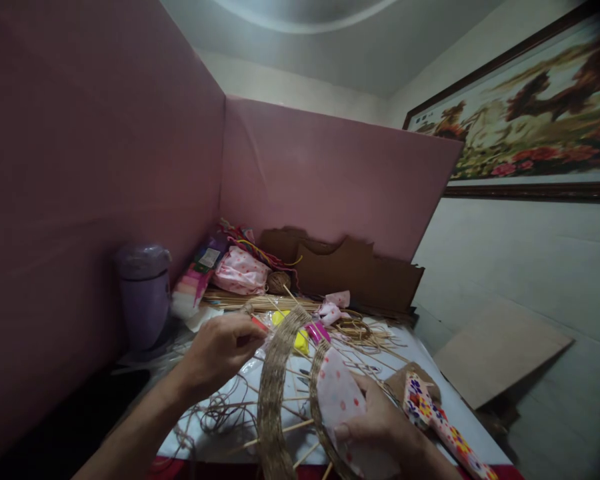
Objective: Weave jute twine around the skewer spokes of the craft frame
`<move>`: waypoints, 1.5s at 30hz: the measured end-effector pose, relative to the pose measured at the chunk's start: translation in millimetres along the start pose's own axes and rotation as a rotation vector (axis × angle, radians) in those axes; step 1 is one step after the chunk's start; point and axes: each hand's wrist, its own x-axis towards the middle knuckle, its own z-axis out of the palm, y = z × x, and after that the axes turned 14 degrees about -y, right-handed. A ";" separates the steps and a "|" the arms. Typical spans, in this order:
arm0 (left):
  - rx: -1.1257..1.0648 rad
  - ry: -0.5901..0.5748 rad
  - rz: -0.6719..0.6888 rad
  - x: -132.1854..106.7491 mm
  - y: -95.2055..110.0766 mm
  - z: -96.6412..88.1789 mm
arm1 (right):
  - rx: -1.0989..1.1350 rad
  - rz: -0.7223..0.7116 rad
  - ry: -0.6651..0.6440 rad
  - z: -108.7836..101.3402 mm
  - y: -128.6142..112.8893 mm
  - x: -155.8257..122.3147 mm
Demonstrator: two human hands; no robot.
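A curved piece woven from brown cord over thin wooden sticks (pixel 274 393) stands in front of me, with gaps between its bands. White fabric with pink-red spots (pixel 339 387) covers its right-hand part. My right hand (pixel 377 420) grips the piece there, thumb on the fabric and fingers mostly hidden behind. To the left of the outer woven band, my left hand (pixel 233 343) is closed in a pinch; what its fingertips hold does not show clearly. Loose brown twine (pixel 220 410) lies tangled on the table below that hand.
Behind stand torn cardboard (pixel 337 270), a ball of twine (pixel 279 283), a spotted fabric bundle (pixel 241 270) and a purple lidded container (pixel 144 297). Yellow packets (pixel 301 343) and coiled cane (pixel 353 328) lie mid-table. A flower-patterned object (pixel 443 423) is at right, on the white tabletop (pixel 425 353).
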 end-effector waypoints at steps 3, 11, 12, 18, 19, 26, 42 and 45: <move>0.063 0.038 0.042 0.7 0.1 1.0 | 0.005 -0.002 0.010 0.3 0.5 0.3; 0.110 0.077 0.058 1.0 -0.9 5.9 | 0.038 0.004 0.025 1.9 -2.5 0.6; 0.112 0.073 0.058 1.0 -0.3 6.2 | 0.035 0.005 0.022 1.9 -2.2 0.4; 0.124 0.058 0.068 -0.2 2.3 6.3 | 0.024 0.018 0.040 1.0 -1.1 0.6; 0.116 0.055 0.065 -0.5 2.6 6.0 | 0.021 0.014 0.048 0.6 -1.4 0.9; 0.098 0.091 0.116 -0.6 5.6 4.3 | 0.081 -0.058 0.081 -2.5 -2.8 2.2; -0.132 0.002 0.112 -4.8 9.2 -4.8 | 0.124 -0.149 0.139 -1.1 -13.0 -4.0; -0.247 -0.026 0.092 -5.4 10.6 -6.4 | 0.136 -0.168 0.138 -1.0 -10.9 -2.8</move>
